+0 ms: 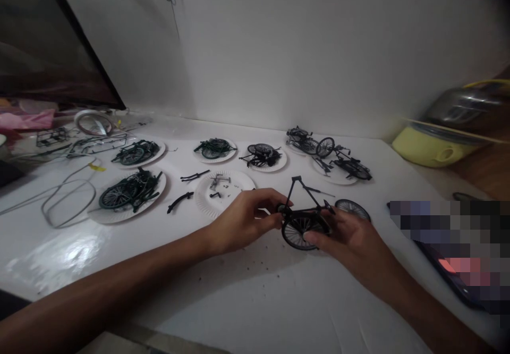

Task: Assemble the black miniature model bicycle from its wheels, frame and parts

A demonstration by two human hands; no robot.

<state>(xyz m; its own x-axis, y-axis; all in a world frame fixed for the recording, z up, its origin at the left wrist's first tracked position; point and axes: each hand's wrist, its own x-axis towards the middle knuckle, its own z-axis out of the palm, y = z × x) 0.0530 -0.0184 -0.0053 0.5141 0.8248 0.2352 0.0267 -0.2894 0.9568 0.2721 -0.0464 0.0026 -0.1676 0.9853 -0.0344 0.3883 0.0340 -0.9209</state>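
Note:
Between my two hands, just over the white table [179, 295], is a black model bicycle frame [294, 189] with one spoked wheel [297, 236] on it. My left hand [249, 218] pinches the frame at its left end, thumb and fingers closed around the crank area. At the other side my right hand [348, 234] grips the wheel and the frame's end, its thumb on the wheel near the hub. A loose wheel [353, 209] lies just behind my right hand. Partly behind my left hand, a white paper plate [203, 197] carries small metal and black parts.
Plates with green and black bicycle parts [127, 192] stand at the left and back. Two black curved pieces [180, 202] lie beside the middle plate. Tiny bits [261, 269] dot the table in front. A yellow pot [430, 146] and a pixelated phone-like object [450, 258] are at right.

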